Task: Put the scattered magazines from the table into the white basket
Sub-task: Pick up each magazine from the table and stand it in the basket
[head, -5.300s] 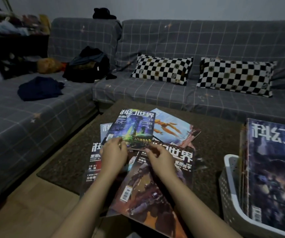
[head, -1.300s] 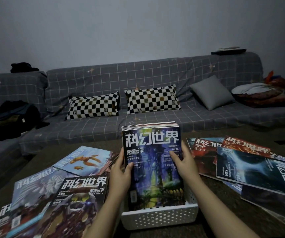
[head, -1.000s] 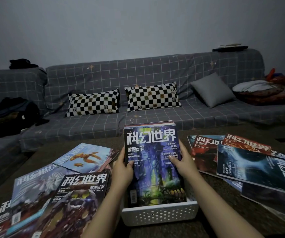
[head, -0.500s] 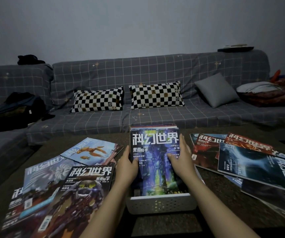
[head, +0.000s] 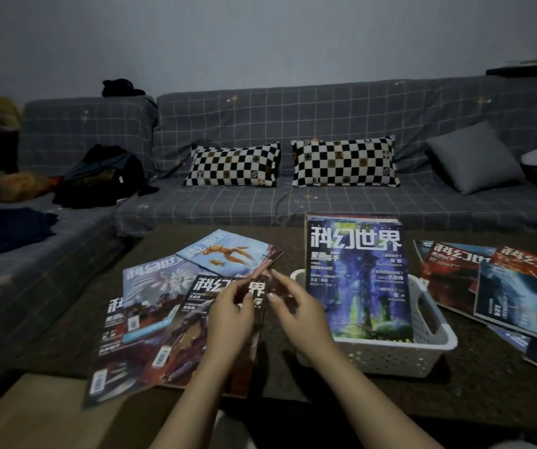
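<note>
Both hands are hovering over the pile of magazines lying left of the white basket [head: 387, 353], and neither grip is grasping anything. The left hand [head: 230, 314] is hanging with fingers loosely bent above the top edge of the robot-cover magazine [head: 192, 322], close to it but whether touching I cannot tell. The right hand [head: 296, 311] is spreading its released fingers just beside the left one, between that magazine and the basket's near-left corner.

The robot-cover magazine is lying on top of the left pile, so it is sitting right under the grip and is probably the next one to be lifted. It is overlapping a grey-blue shell-cover magazine [head: 160, 280] and a dark red one [head: 111, 345] that is hanging past the table [head: 390, 400] edge; an orange-figure magazine [head: 228, 252] is lying beyond them.

The risks, as I judge them: pulling the top magazine could be dragging the slick covers beneath it and tipping the overhanging one to the floor. The upright magazines [head: 358, 280] are already standing tall in the basket and leaning, so pushing another in carelessly could be bending covers or nudging the light basket. A further spread of magazines [head: 503, 286] is waiting right of the basket.
</note>
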`<state>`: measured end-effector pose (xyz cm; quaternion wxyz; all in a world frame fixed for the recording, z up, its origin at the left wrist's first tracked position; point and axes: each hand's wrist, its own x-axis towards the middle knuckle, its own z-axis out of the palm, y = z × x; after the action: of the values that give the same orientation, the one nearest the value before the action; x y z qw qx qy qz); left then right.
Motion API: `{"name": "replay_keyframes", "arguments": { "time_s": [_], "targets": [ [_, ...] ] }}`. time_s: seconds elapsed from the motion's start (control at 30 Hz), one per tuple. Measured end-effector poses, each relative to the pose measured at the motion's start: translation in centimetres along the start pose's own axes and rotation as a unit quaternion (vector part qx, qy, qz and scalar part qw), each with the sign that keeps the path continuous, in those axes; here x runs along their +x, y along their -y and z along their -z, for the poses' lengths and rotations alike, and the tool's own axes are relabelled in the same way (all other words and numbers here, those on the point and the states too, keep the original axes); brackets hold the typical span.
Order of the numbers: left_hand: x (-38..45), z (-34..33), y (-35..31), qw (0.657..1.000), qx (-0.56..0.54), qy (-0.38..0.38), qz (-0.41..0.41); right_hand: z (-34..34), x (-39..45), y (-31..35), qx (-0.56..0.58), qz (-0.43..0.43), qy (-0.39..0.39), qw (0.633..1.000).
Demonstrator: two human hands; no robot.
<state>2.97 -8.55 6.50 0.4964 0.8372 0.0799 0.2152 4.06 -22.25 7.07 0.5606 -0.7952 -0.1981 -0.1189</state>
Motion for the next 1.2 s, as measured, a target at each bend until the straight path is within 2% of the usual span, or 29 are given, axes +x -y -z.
{"name": "replay_keyframes", "arguments": {
  "time_s": [0.17,0.3,0.43,0.57,0.73,0.83,0.93,1.07,1.2],
  "targets": [
    [-1.0,3.3,4.4,0.998,0.042,-0.017,0.045,-4.3,-1.1,0.2,-0.074,0.034,0.049,0.995],
    [-1.4,4.5,6.8,0.985,0.153,-0.033,0.069,-7.0,-2.1,-0.7,-0.07,-0.008,0.062,0.996],
    [-1.4,5.2,8.5,0.962,0.245,-0.021,0.118,-8.5,-2.7,-2.6,-0.117,-0.066,0.07,0.988],
    [-1.1,5.5,9.5,0.951,0.263,-0.003,0.165,-9.1,-2.8,-3.8,-0.149,-0.096,0.066,0.982],
    [-0.5,6.2,9.4,0.93,0.299,-0.032,0.211,-8.8,-2.6,-4.6,-0.165,-0.139,0.07,0.974],
    [-1.1,6.7,9.2,0.941,0.236,-0.031,0.239,-8.0,-2.8,-4.9,-0.147,-0.162,0.067,0.973],
    [-2.6,6.6,8.3,0.961,0.149,-0.041,0.231,-7.3,-3.4,-4.9,-0.135,-0.181,0.061,0.972],
    [-5.0,7.2,6.5,0.982,0.047,-0.083,0.165,-6.6,-4.4,-4.1,-0.097,-0.208,0.074,0.971],
    [-7.1,9.6,3.9,0.988,0.0,-0.133,0.081,-5.8,-5.0,-1.9,0.005,-0.191,0.081,0.978]
  ]
}}
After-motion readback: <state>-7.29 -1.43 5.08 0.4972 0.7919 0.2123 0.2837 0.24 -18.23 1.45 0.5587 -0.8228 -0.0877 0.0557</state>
